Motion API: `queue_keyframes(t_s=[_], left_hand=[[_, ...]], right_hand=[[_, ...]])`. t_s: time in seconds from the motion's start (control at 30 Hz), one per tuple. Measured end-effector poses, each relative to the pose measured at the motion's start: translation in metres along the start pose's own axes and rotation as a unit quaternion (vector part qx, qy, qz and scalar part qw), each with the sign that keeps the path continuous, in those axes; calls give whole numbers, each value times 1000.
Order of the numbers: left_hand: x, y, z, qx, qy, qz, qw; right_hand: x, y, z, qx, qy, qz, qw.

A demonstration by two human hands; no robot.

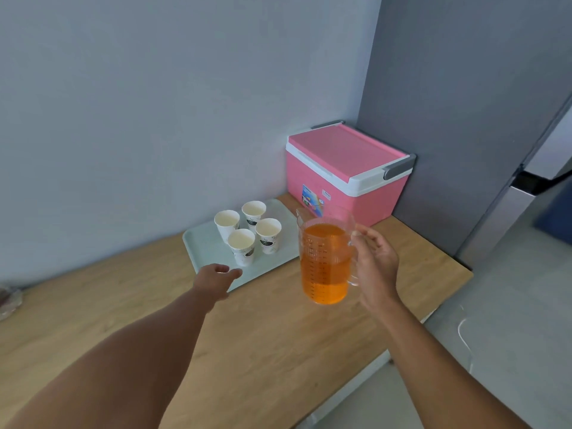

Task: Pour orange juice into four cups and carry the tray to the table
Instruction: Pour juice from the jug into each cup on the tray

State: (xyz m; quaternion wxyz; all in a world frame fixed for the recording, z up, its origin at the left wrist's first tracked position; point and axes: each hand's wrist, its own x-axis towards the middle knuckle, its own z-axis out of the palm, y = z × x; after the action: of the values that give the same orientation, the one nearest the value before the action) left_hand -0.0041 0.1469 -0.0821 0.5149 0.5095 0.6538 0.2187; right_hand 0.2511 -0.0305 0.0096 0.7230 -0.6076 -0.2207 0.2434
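Observation:
A clear ribbed jug (pixel 325 261) nearly full of orange juice hangs upright above the wooden counter, right of the tray. My right hand (pixel 376 264) holds it by the handle. Several white paper cups (pixel 247 233) stand upright in a tight cluster on a pale green tray (pixel 201 252) near the wall; they look empty. My left hand (pixel 216 278) reaches over the tray's front edge, just in front of the nearest cup (pixel 242 249), fingers loosely curled and holding nothing.
A pink cooler box (pixel 346 171) with a white rim stands behind the tray in the corner. A grey fridge side (pixel 464 119) rises on the right. The wooden counter (pixel 263 335) ends on the right and at the front. A clear object (pixel 9 300) lies at far left.

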Motion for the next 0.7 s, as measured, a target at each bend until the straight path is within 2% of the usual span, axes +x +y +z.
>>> queue_keyframes(t_s=[0.13,0.33,0.47,0.7], left_hand=[[27,0,-28,79,48,41,995],[43,15,-21,98,17,63,993],[51,15,-7,81,1,69,994],[61,23,24,-21,-6,48,999]], right_hand=[[-5,2,5,-14,14,-8,1000],[-13,11,18,-19,45,-2,999],[-19,16,27,-10,56,4,998],[-26,25,36,-27,74,26,997]])
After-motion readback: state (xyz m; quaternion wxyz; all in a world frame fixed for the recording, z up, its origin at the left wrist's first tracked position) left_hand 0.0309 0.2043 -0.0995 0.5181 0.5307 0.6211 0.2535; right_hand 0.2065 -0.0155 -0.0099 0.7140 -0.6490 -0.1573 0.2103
